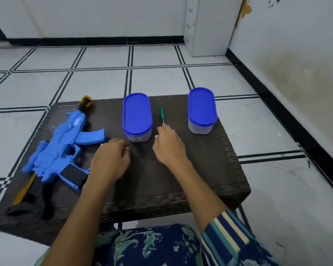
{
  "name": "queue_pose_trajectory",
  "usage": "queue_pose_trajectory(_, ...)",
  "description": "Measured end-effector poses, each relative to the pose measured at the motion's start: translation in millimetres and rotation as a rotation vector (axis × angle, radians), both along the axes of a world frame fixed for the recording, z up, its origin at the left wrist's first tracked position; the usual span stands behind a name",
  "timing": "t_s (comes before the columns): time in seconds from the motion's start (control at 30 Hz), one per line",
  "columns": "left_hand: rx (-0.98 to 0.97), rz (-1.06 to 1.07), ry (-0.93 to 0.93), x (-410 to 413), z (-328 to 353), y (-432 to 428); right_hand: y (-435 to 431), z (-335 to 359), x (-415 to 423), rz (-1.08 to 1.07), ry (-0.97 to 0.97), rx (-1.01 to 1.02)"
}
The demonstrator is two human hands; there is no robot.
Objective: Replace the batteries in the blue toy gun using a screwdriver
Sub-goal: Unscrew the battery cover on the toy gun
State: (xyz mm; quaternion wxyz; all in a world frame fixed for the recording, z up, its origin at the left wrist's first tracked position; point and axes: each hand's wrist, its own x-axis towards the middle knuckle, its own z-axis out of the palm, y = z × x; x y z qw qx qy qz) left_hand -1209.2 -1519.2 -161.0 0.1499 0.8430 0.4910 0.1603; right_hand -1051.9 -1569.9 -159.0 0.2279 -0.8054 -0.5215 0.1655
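Lying just beyond the right hand (168,144), screwdriver (161,113).

White tiled floor (96,81) with black lines, white walls (104,14), dark table (200,169).

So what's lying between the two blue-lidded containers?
In the head view, only the green-handled screwdriver lies between them, with the right hand near its metal tip.

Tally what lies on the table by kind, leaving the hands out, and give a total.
Toy gun: 1
Screwdriver: 1
Blue-lidded containers: 2
Total: 4
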Motion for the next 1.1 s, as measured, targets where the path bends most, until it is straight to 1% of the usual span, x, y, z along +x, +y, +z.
queue_pose_trajectory(0.23,0.084,-0.012,0.018,-19,-4,23,26,-10,8,0.045,-0.047,-0.069)
queue_pose_trajectory(0.33,0.089,-0.025,0.002,-21,-1,30,17,-8,3,0.061,-0.049,-0.07)
queue_pose_trajectory(0.5,0.098,-0.12,-0.057,-12,-2,28,-11,8,-12,0.094,-0.057,-0.135)
queue_pose_trajectory(0.57,0.105,-0.125,-0.079,-9,-1,29,-15,14,-14,0.048,-0.051,-0.132)
queue_pose_trajectory(0.63,0.111,-0.121,-0.097,-8,-1,33,-13,18,-12,-0.032,-0.054,-0.078)
queue_pose_trajectory(0.77,0.079,-0.098,-0.088,-15,-5,42,9,19,-5,-0.176,-0.115,-0.054)
queue_pose_trajectory(0.93,0.038,-0.123,-0.102,-37,-4,48,38,-3,-13,-0.282,-0.019,-0.078)
queue_pose_trajectory(1.03,0.031,-0.168,-0.104,-50,-5,53,40,0,-14,-0.303,0.033,-0.087)
queue_pose_trajectory(1.1,0.02,-0.175,-0.11,-59,-6,55,36,6,-13,-0.354,0.086,-0.08)
